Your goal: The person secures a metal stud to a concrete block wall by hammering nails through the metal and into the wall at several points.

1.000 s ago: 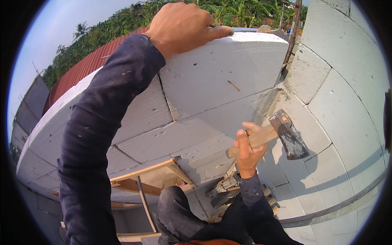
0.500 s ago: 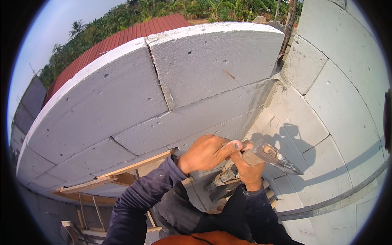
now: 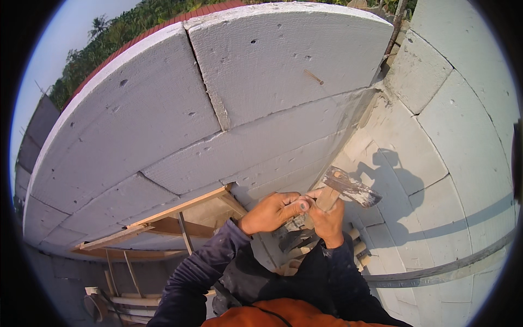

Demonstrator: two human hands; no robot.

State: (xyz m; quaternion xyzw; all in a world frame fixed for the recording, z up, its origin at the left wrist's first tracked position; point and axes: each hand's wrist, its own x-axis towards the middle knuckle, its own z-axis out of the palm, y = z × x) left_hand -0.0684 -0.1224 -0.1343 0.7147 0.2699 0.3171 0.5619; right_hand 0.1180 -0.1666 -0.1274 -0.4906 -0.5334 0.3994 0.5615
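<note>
My right hand (image 3: pixel 329 223) is wrapped round the wooden handle of a hammer (image 3: pixel 353 187). Its worn metal head, smeared with pale residue, points up and to the right. My left hand (image 3: pixel 272 213) is closed, thumb and fingers pinched together close to the right hand's fingertips. Whatever small thing may be in that pinch is too hidden to name. Ahead, a nail (image 3: pixel 314 77) sticks out of the upper course of the light block wall (image 3: pixel 289 65).
A second block wall (image 3: pixel 474 125) meets the first at a corner on the right. A dark horizontal bar (image 3: pixel 436 274) crosses it low down. Wooden framing (image 3: pixel 180 210) lies at lower left, with pale round poles (image 3: pixel 136 301) below. A reinforcing bar (image 3: pixel 396 30) rises at the corner.
My view has tipped downward, so the wall top sits higher. The hammer head has turned, showing more of its side. Both hands stay close together, the left still pinched.
</note>
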